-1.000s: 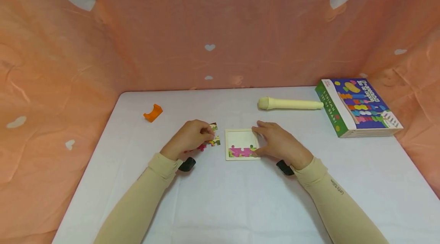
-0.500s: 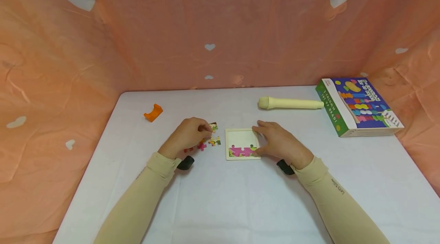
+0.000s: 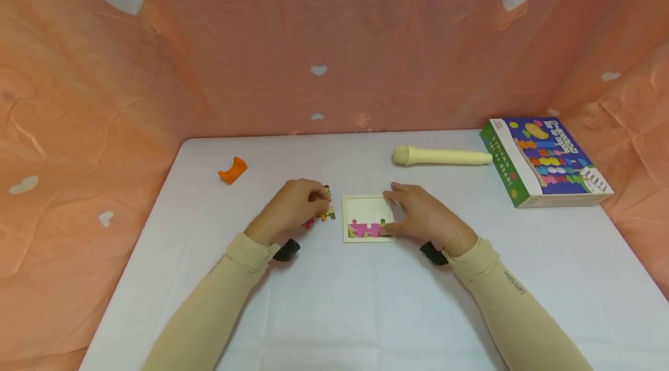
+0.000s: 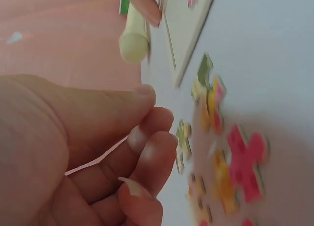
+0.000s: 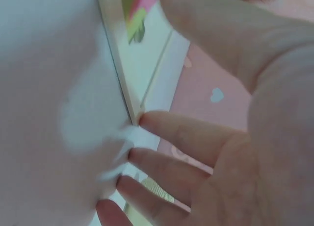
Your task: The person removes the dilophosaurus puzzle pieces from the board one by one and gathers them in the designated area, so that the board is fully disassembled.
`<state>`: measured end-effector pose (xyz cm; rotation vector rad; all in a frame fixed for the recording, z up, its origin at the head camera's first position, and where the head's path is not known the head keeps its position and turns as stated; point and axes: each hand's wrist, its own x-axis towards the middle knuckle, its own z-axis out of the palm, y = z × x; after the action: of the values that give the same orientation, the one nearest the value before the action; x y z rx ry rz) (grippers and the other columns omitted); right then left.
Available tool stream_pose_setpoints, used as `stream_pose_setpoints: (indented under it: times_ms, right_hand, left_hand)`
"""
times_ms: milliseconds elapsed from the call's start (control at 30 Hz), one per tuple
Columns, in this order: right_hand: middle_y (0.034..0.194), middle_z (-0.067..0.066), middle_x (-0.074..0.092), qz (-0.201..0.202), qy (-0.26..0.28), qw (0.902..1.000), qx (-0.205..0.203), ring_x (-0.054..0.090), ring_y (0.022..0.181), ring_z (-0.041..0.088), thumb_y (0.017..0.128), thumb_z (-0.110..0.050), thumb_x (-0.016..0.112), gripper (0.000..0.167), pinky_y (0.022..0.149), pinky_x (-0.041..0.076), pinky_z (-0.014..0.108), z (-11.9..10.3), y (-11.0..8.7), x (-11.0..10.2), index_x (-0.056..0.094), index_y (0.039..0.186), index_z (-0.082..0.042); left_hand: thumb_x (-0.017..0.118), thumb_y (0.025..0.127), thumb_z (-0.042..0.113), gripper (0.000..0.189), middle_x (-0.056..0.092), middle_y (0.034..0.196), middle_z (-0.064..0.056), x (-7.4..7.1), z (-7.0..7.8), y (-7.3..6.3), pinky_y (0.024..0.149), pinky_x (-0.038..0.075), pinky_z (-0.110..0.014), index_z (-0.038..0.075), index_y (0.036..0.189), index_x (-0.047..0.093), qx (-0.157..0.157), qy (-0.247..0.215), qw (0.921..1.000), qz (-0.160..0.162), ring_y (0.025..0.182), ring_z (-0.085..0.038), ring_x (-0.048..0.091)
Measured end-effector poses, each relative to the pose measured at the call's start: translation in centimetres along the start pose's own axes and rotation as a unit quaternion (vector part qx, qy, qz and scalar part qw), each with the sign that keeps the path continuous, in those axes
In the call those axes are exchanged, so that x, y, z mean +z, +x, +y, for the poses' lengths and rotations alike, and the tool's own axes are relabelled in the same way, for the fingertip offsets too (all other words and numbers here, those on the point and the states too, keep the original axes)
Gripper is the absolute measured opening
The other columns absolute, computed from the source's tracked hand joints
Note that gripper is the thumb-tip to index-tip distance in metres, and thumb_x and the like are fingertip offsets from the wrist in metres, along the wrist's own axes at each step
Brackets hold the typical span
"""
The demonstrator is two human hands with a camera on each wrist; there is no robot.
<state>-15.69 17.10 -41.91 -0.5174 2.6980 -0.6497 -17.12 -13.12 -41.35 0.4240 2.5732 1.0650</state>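
A square pale puzzle tray (image 3: 369, 196) lies mid-table, with joined pink and green jigsaw pieces (image 3: 366, 230) along its near side. My right hand (image 3: 425, 217) spans the tray's right side. Its thumb rests over the joined pieces, its forefinger touches the far right corner, and the other fingertips reach the table in the right wrist view. My left hand (image 3: 295, 205) hovers over loose jigsaw pieces (image 4: 245, 162) left of the tray. Its thumb and curled fingertips meet, with nothing visible between them in the left wrist view. Part of the loose pile is hidden beneath this hand.
A pale yellow stick with a rounded head (image 3: 444, 157) lies behind the tray. A boxed bead set (image 3: 546, 165) is at the back right, and an orange curved block (image 3: 233, 170) at the back left. Pink curtain cloth (image 3: 334, 40) stands beyond the white table.
My left hand shifted slightly left, uncovering more loose pieces, then came back right over them. The right hand stays at the tray, its thumb slightly further left over the pieces.
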Motion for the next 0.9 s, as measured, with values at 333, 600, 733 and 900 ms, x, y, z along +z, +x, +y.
stream_pose_setpoints:
  times_ms: [333,600,733,900]
  right_hand:
    - [0.164,0.027,0.049,0.033,-0.017,0.9990,0.024,0.043,0.154,0.048,0.086,-0.046,0.091,0.084,0.125,0.037,0.062,-1.0,0.0,1.4,0.060,0.149,0.001]
    - [0.165,0.028,0.047,0.042,-0.030,0.9983,0.027,0.043,0.154,0.048,0.086,-0.042,0.091,0.083,0.125,0.039,0.062,-1.2,0.3,0.9,0.059,0.149,0.002]
    - [0.165,0.028,0.046,0.040,-0.029,0.9983,0.032,0.043,0.154,0.049,0.086,-0.041,0.092,0.084,0.125,0.038,0.062,-1.2,0.2,0.9,0.058,0.149,0.002]
    - [0.165,0.029,0.046,0.041,-0.031,0.9981,0.034,0.043,0.154,0.049,0.085,-0.039,0.092,0.083,0.124,0.038,0.063,-1.0,0.1,0.9,0.058,0.149,0.002]
  left_hand:
    - [0.080,0.098,0.019,0.004,0.073,0.087,0.006,3.2,1.7,1.1,0.082,0.053,-0.030,0.016,0.097,0.081,0.063,0.068,0.9953,-0.027,0.084,-0.011,0.062]
    - [0.091,0.087,0.024,0.018,0.074,0.090,0.005,3.5,2.8,1.2,0.084,0.055,-0.031,0.014,0.100,0.083,0.056,0.068,0.9958,-0.024,0.087,-0.012,0.063]
    - [0.092,0.086,0.023,0.020,0.077,0.094,0.005,3.6,3.1,1.0,0.086,0.056,-0.031,0.013,0.103,0.085,0.052,0.083,0.9948,-0.029,0.089,-0.012,0.064]
    - [0.093,0.085,0.022,0.017,0.077,0.093,0.006,3.9,3.2,1.1,0.084,0.057,-0.031,0.015,0.099,0.086,0.053,0.088,0.9942,-0.033,0.088,-0.011,0.064]
